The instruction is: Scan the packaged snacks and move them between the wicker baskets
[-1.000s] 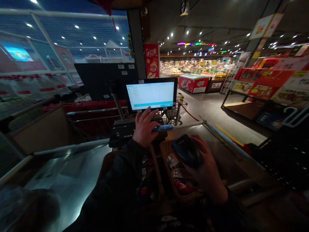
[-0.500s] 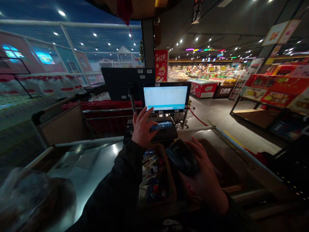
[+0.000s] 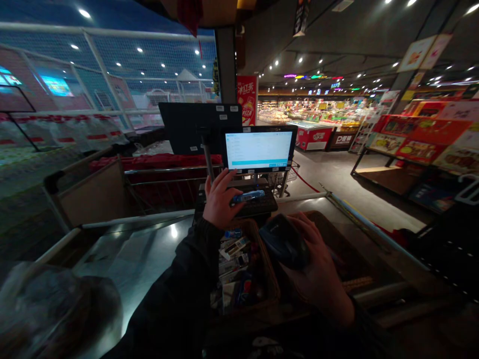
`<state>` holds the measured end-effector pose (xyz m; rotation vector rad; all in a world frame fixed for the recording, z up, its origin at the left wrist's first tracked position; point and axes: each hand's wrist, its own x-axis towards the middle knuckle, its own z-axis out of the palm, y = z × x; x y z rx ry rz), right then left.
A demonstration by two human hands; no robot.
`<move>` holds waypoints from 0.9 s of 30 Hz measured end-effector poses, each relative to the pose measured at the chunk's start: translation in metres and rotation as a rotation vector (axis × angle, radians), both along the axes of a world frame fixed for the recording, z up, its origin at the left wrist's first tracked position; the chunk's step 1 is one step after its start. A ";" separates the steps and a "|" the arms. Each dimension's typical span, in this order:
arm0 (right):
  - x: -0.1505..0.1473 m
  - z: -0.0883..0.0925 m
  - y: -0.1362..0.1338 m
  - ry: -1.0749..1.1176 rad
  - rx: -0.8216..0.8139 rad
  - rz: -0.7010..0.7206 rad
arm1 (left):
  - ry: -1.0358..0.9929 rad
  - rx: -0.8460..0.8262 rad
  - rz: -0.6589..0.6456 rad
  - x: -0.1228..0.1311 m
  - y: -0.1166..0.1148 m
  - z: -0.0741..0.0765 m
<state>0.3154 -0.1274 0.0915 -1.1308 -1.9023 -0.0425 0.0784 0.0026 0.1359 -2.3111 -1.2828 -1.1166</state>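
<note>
Roughly at the centre of the frame, the left hand (image 3: 219, 202) pinches a small blue pack (image 3: 247, 196) between thumb and finger, with the other fingers spread. It is above the keyboard (image 3: 267, 205) and just under the lit till screen (image 3: 259, 148). To the lower right, the right hand (image 3: 322, 274) is closed around a dark barcode scanner (image 3: 282, 238), beside a wicker basket (image 3: 272, 279) of small goods.

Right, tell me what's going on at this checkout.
A person stands at a supermarket till. Their left hand holds a small blue item over the keyboard below the lit screen. Their right hand grips a dark barcode scanner above a wicker basket of small packaged goods.
</note>
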 end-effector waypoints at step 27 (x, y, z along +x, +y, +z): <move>-0.010 -0.030 0.014 -0.022 -0.134 -0.005 | 0.549 -0.872 0.141 -0.057 -0.042 -0.121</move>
